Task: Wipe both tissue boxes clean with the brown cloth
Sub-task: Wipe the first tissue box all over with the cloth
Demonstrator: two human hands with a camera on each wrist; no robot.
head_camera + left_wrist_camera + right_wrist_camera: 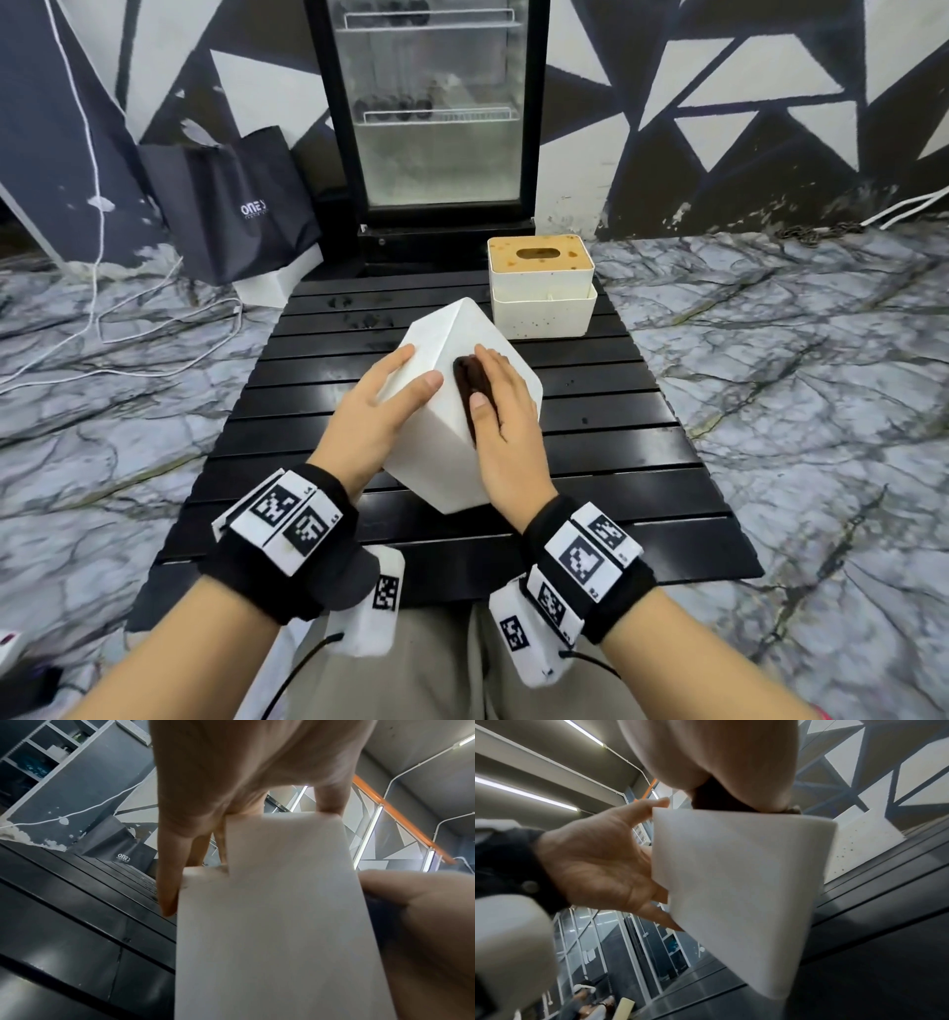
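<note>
A plain white tissue box (431, 462) (277, 923) (731, 882) is tilted up on a corner over the black slatted table (590, 462). My left hand (390, 401) (598, 866) holds it, fingers along its left face and thumb over the top edge. My right hand (508, 426) (718, 750) holds the bunched brown cloth (466, 377) (713, 799) between thumb and fingers and presses it on the box's right face. The second tissue box (544, 303), white with a stained tan lid, stands at the table's far right, apart from both hands.
A glass-door fridge (441, 128) stands just behind the table. To its left, a black bag (231, 205) leans on the wall. White cables (102, 329) trail over the marble floor on the left. Small dark spots mark the far slats (359, 308).
</note>
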